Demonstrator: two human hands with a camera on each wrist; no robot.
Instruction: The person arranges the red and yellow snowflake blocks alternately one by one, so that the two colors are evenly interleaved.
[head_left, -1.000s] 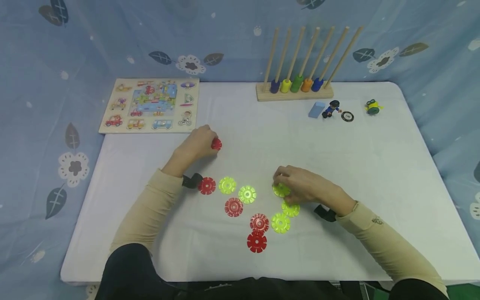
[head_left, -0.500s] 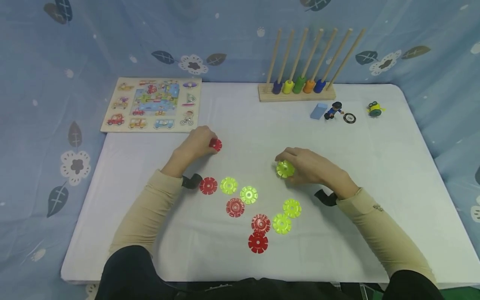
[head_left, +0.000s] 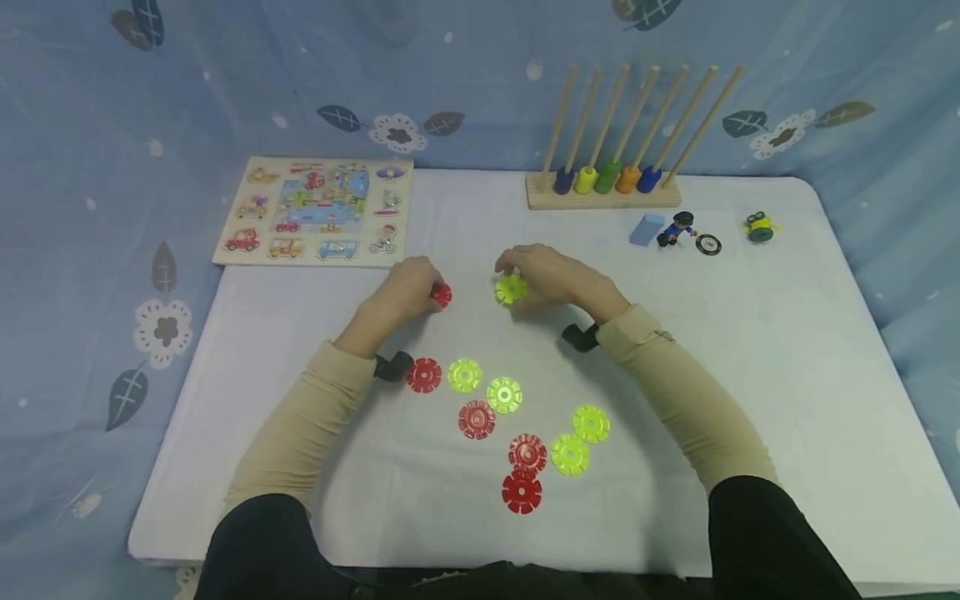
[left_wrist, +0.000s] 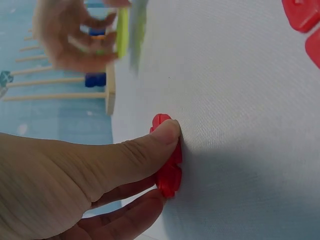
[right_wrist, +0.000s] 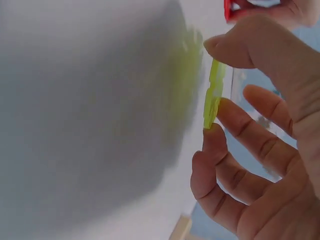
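My left hand (head_left: 407,290) pinches a red notched plastic disc (left_wrist: 167,165) between thumb and fingers, low over the white table. Across from it, my right hand (head_left: 555,279) holds a yellow-green notched disc (head_left: 511,289) by its edges, thumb on one side and fingertips on the other. In the right wrist view this disc (right_wrist: 214,95) is seen edge-on above the cloth. Nearer my body lie several more discs, among them a red disc (head_left: 423,376) by the left wrist and a yellow-green disc (head_left: 591,423) toward the right. Two red discs overlap at the front, the lower one (head_left: 521,491) nearest me.
A wooden picture puzzle (head_left: 315,212) lies at the back left. At the back stands a wooden peg rack (head_left: 603,196) with coloured beads. Right of it are a blue block (head_left: 647,229), a toy figure (head_left: 677,229), a black ring-shaped piece (head_left: 708,244) and a small yellow-green toy (head_left: 761,227).
My right hand has lifted the yellow-green disc from the others and carried it up and left, close to the left hand. The left hand keeps its red disc almost in place.
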